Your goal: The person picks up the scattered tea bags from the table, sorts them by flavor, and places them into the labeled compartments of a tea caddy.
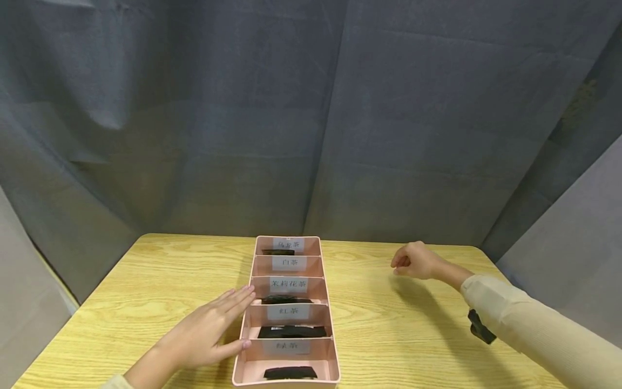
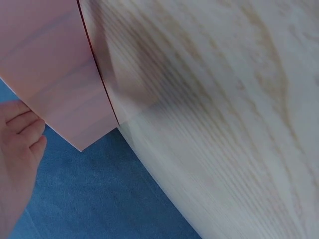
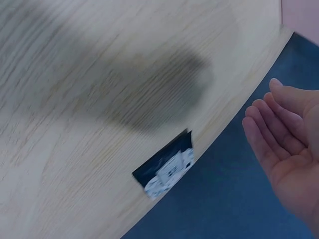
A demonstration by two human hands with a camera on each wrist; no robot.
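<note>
A long pink divided box (image 1: pixel 334 351) stands on the table, a Chinese tea label in each compartment. Dark tea sachets (image 1: pixel 290 373) lie in the front compartment and in several others; none shows in the second from the back. My left hand (image 1: pixel 206 329) rests along the box's left side, fingers straight, thumb on the rim. In the left wrist view its fingertips touch the pink wall (image 2: pixel 65 99). To the right of the box my right hand (image 1: pixel 417 260) hovers over the table, fingers loosely bent around nothing. A dark-and-white sachet (image 3: pixel 167 167) lies near the table edge in the right wrist view.
The wood-grain table (image 1: pixel 369 324) extends on both sides of the box. A dark grey curtain (image 1: pixel 311 119) hangs right behind its far edge. A black band or device (image 1: pixel 481 327) sits on my right sleeve.
</note>
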